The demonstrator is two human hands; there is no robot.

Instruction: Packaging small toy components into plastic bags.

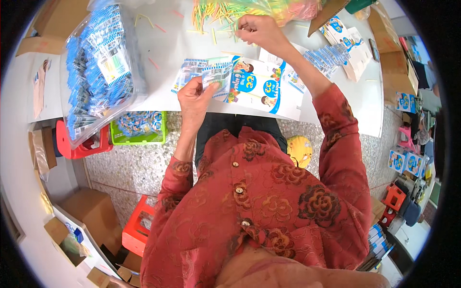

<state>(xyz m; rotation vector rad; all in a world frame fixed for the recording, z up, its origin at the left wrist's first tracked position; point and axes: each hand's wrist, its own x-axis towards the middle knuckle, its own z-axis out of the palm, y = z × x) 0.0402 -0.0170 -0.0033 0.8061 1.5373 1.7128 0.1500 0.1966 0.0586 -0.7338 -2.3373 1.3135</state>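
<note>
My left hand point(196, 100) grips a small clear packet point(217, 72) with blue printed edges between thumb and fingers. Beneath and beside it lie more flat packets point(188, 69) on the white table point(165, 48). A colourful printed card sheet point(257, 100) with cartoon figures lies just right of the left hand. My right hand point(261, 32) is stretched out to the far side, its fingertips pinched together at the edge of a pile of thin coloured sticks point(211, 13) in yellow, green and pink. What the fingertips hold is too small to make out.
At left, a clear plastic bin point(137, 72) heaped with blue packets overhangs the table edge. Overlapping packets point(329, 60) and folded cards point(355, 57) lie at right. Below the table are a green crate point(139, 140), a red stool point(86, 150) and a yellow round object point(300, 151).
</note>
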